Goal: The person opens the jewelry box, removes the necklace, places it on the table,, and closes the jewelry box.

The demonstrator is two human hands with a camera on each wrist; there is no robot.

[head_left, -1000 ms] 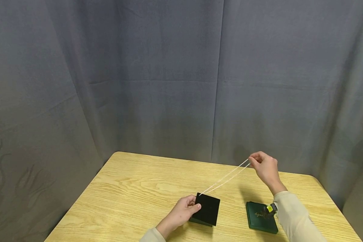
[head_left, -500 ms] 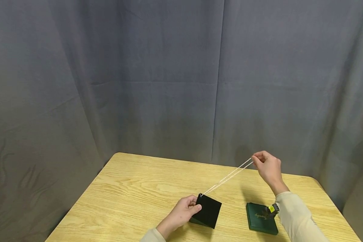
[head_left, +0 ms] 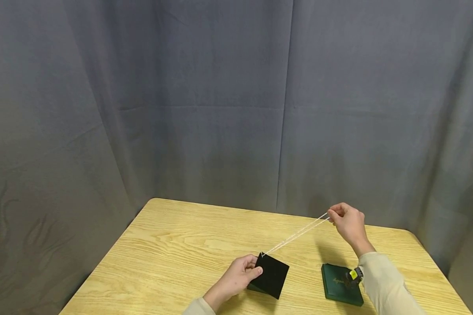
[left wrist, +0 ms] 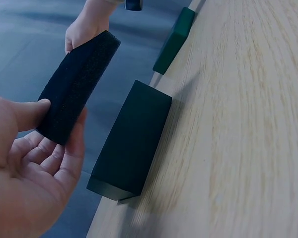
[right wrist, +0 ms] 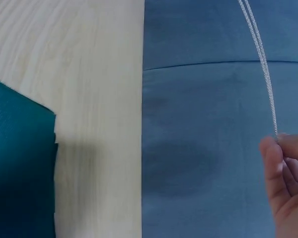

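Between thumb and fingers my left hand [head_left: 236, 276] pinches a square black foam pad [head_left: 273, 275], tilted above a dark green box base [left wrist: 131, 139] that stands on the table. My right hand [head_left: 348, 222], raised to the right, pinches one end of a thin silvery necklace chain [head_left: 295, 235]. Doubled into two strands, the chain slants down to the pad's upper left corner, where it meets the pad. In the right wrist view the chain [right wrist: 262, 54] runs up from the fingertips of the hand [right wrist: 290, 178].
A flat green box lid [head_left: 342, 284] with gold lettering lies on the wooden table [head_left: 173, 253], under the right forearm. A grey curtain [head_left: 220, 109] hangs behind the table's far edge.
My right hand has shifted slightly right, risen a little, then lowered, drawing the chain's strands closer together. The pad in my left hand has turned slightly and moved a little right.
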